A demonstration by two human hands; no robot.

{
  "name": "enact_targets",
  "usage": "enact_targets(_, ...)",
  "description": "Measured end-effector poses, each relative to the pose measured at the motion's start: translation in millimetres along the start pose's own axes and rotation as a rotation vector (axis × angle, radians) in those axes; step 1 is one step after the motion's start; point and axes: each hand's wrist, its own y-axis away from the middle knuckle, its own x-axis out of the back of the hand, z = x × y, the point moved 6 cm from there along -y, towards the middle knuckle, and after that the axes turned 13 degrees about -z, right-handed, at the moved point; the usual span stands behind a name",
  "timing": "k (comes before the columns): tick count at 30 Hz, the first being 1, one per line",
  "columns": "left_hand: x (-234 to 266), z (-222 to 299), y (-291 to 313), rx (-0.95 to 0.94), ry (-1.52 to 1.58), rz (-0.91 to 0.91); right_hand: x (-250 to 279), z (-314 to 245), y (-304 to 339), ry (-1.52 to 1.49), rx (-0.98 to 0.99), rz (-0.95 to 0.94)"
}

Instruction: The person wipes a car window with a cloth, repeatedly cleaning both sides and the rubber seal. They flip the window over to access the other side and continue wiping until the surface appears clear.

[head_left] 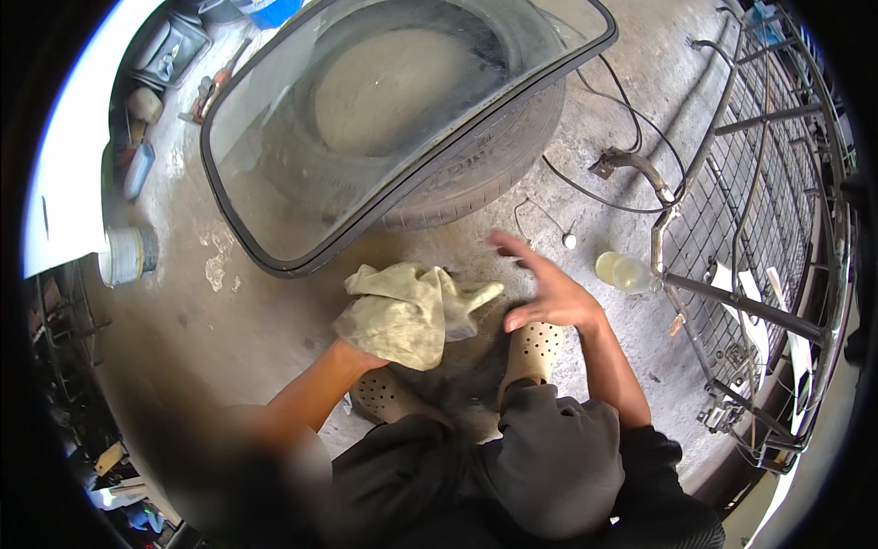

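Grey-clad knee (553,462) sits nearest; beyond it, pale yellow cloth (395,316) bunches over the left hand (363,354), hiding its fingers, so I cannot tell their grip. The right hand (560,297), blurred, spreads apparently empty beside the cloth.

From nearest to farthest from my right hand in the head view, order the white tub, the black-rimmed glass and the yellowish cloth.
1. Yellowish cloth: just left of your right hand.
2. Black-rimmed glass: ahead, over the tire.
3. White tub: at the far left.
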Motion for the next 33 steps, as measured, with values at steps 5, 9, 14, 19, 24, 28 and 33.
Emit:
enact_targets(5, -56.4, 36.7, 12.7, -0.180, -0.254, -0.056, -17.7, 0.2, -37.6, -0.583, -0.033, -0.363)
enact_targets(9, -75.9, 34.1, 24.7, -0.282, -0.072, -0.012, 8.4, 10.6, -27.0, -1.041, 0.263, -0.134)
enact_targets(14, -93.3, 1.1, 28.3, -0.093, -0.138, -0.158, 12.2, 34.7, -13.5, -1.116, 0.134, -0.168)
enact_targets(19, -112.2, 44.1, 43.9, -0.413, -0.912, 0.292, 43.4, 44.6, -15.8, -1.027, 0.026, 0.071)
enact_targets(24, -149.9, 82.5, 33.0, -0.457, -1.116, 0.414, 56.3, 17.7, -22.5, -1.021, 0.141, 0.079)
enact_targets(28, -159.1, 79.0, -7.1, -0.348, -1.241, 0.321, 69.2, -1.3, -21.2, -1.189, 0.236, 0.186)
enact_targets(33, -183.7, 89.5, -32.3, -0.413, -1.880, 0.155, 92.4, -38.2, -21.1, -0.625, 0.072, 0.180)
